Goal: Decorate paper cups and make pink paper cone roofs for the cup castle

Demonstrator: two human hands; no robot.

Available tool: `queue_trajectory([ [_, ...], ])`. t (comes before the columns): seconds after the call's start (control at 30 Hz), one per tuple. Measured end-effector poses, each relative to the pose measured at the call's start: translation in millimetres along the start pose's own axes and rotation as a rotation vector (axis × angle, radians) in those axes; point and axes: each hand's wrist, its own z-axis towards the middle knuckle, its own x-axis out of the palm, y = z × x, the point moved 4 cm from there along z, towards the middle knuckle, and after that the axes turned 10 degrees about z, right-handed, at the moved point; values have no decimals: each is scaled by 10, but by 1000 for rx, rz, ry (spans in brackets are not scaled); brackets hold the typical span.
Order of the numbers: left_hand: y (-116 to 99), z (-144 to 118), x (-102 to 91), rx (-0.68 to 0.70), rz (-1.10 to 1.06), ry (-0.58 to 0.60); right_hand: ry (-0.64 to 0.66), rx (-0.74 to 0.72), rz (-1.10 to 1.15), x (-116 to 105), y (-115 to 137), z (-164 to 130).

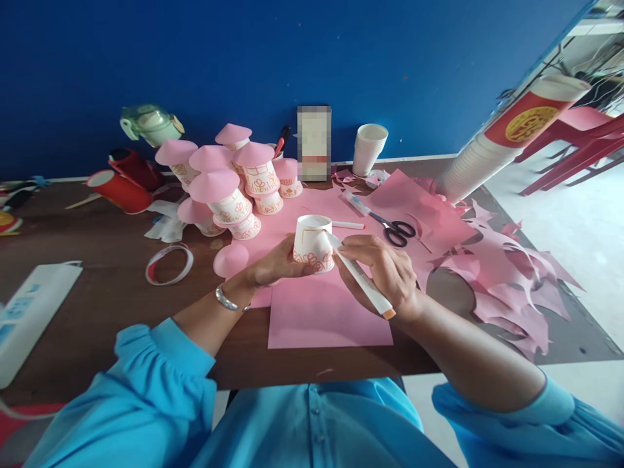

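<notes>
My left hand (277, 263) is closed around the lower part of a white paper cup (312, 240) that stands upright in the air over pink paper. Orange flower drawings run round the cup's lower band, with a brownish line near its top. My right hand (385, 273) grips a white marker pen (363, 284) with an orange end; its tip meets the cup near the upper right. Just left of the cup, a pink paper cone (231, 261) lies on the table. Behind it stand several decorated cups with pink cone roofs (214, 186), some stacked in twos.
Black-handled scissors (398, 233) and another marker (348, 225) lie on pink sheets (331, 318). Pink offcuts (517, 279) spread over the right side. A tall cup stack (487, 156) leans there. A tape roll (169, 264) lies left; white cups (369, 149) stand at the wall.
</notes>
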Motion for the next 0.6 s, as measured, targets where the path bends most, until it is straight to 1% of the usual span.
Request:
queue_trajectory([
  [0.17, -85, -5, 4, 29, -27, 6, 0, 33, 12, -2, -22, -2],
  [0.3, -132, -2, 12, 51, -24, 13, -5, 31, 10, 2, -30, -14],
  [0.4, -160, -8, 19, 54, -28, 17, -22, 25, 1, 6, -35, -25],
  [0.6, -160, -24, 24, 29, -36, -2, -8, 40, 13, 9, -30, -32],
])
